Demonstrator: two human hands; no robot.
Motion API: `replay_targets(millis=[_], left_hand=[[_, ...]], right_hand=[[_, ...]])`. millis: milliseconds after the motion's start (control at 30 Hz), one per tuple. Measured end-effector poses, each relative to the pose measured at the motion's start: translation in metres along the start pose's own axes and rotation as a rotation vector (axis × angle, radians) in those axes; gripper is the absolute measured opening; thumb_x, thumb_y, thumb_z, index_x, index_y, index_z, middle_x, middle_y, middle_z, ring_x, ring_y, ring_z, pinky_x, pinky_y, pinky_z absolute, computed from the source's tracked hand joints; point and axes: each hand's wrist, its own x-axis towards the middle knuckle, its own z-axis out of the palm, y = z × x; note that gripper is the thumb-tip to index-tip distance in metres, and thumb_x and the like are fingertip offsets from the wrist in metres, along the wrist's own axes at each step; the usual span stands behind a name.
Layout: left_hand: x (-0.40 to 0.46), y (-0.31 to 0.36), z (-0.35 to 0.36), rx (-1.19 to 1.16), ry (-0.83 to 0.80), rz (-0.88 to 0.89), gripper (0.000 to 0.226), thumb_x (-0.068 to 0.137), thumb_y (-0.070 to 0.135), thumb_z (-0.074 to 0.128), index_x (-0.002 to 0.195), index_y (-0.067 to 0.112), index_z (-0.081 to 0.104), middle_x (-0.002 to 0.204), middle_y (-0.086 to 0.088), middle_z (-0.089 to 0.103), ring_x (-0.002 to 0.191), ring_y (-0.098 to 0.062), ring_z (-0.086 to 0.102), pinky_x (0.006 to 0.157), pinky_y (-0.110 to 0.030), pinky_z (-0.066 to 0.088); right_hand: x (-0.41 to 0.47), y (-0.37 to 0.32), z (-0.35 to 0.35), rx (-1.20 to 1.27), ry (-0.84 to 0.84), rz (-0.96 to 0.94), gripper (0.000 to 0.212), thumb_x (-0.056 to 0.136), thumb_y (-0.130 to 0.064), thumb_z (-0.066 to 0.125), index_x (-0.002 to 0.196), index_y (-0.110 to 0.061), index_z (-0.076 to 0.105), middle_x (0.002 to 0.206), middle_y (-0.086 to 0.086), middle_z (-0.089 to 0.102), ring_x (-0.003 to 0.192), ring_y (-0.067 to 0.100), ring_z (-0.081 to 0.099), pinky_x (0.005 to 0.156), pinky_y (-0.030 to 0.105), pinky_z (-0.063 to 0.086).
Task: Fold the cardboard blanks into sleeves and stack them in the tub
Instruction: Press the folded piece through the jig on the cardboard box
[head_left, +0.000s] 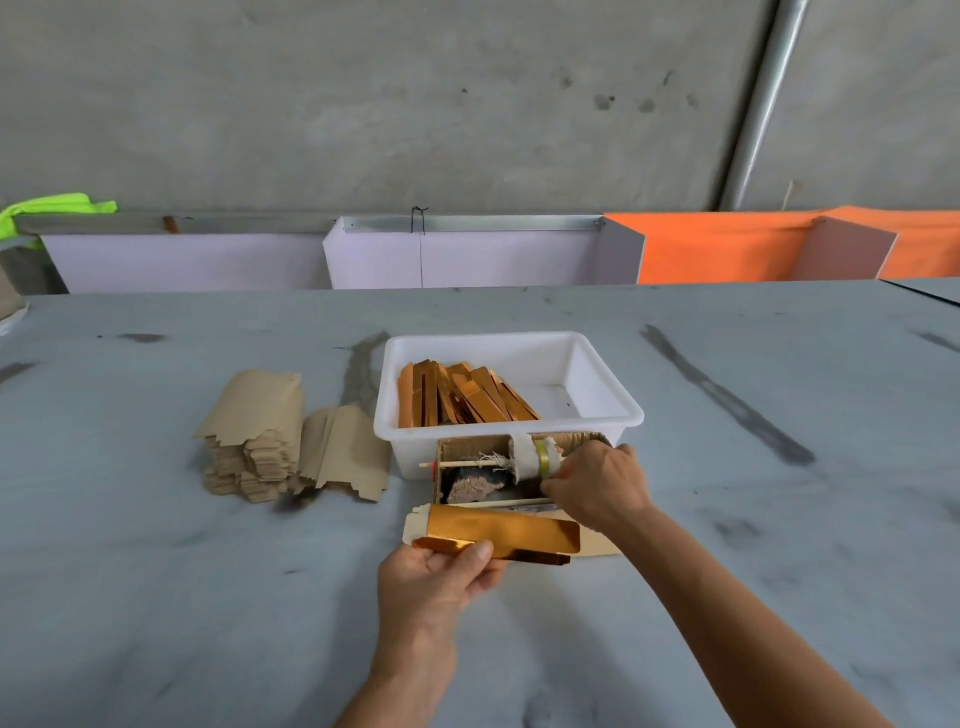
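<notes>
Seen from the head camera, a person's left hand (441, 571) pinched a gold-faced cardboard blank (498, 535), half folded, just above the grey table (156, 571), thumb on top. The right hand (597, 486) reached forward, fingers curled at a tape roll (537, 457) in a small cardboard box (452, 447). Folded sleeves (457, 397) lay in the white tub (597, 410); flat blanks (260, 436) sat stacked to its left.

No legible text, label, brand, number or sign anywhere in view.
</notes>
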Motion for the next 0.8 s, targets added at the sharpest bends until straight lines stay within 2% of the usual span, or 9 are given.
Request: replay_targets(millis=[133,333,500,600,800], left_hand=[[-0.002,0.0,0.001,-0.001,-0.024,-0.021,0.018,0.075,-0.011,0.069,0.088,0.001,0.064,0.075,-0.015,0.073,0.068,-0.03,0.071,0.052,-0.025,0.055],[0.0,-0.001,-0.001,0.006,-0.006,-0.047,0.017,0.075,-0.009,0.07,0.088,0.001,0.064,0.074,-0.012,0.073,0.069,-0.028,0.072,0.052,-0.025,0.055],[0.0,-0.002,0.001,-0.001,-0.002,-0.055,0.016,0.074,-0.01,0.07,0.086,0.0,0.064,0.075,-0.013,0.073,0.068,-0.027,0.072,0.052,-0.025,0.056],[-0.001,-0.004,0.004,0.005,-0.003,-0.057,0.018,0.074,-0.012,0.07,0.084,0.002,0.064,0.073,-0.011,0.073,0.066,-0.025,0.072,0.051,-0.024,0.055],[0.001,-0.007,0.009,0.044,0.018,-0.03,0.02,0.072,-0.012,0.072,0.082,0.004,0.064,0.07,-0.006,0.073,0.065,-0.021,0.071,0.053,-0.023,0.055]], right_hand=[[0.005,0.001,0.002,0.021,-0.039,0.062,0.023,0.082,-0.031,0.063,0.098,-0.013,0.061,0.089,0.001,0.055,0.103,0.022,0.046,0.074,0.026,0.034],[0.005,-0.004,0.005,0.047,0.008,0.117,0.033,0.079,-0.031,0.069,0.105,-0.012,0.062,0.095,0.002,0.056,0.097,0.02,0.043,0.075,0.028,0.04],[0.007,-0.004,0.005,0.108,0.017,0.157,0.033,0.077,-0.025,0.071,0.106,-0.012,0.063,0.097,0.005,0.062,0.1,0.022,0.053,0.082,0.034,0.052],[0.007,-0.007,0.001,0.178,-0.012,0.195,0.033,0.075,-0.022,0.072,0.105,-0.01,0.062,0.095,0.006,0.064,0.097,0.023,0.059,0.081,0.037,0.055],[0.011,-0.007,-0.012,0.305,-0.051,0.172,0.03,0.082,-0.015,0.07,0.11,-0.008,0.064,0.099,0.007,0.064,0.086,0.018,0.061,0.078,0.031,0.057]])
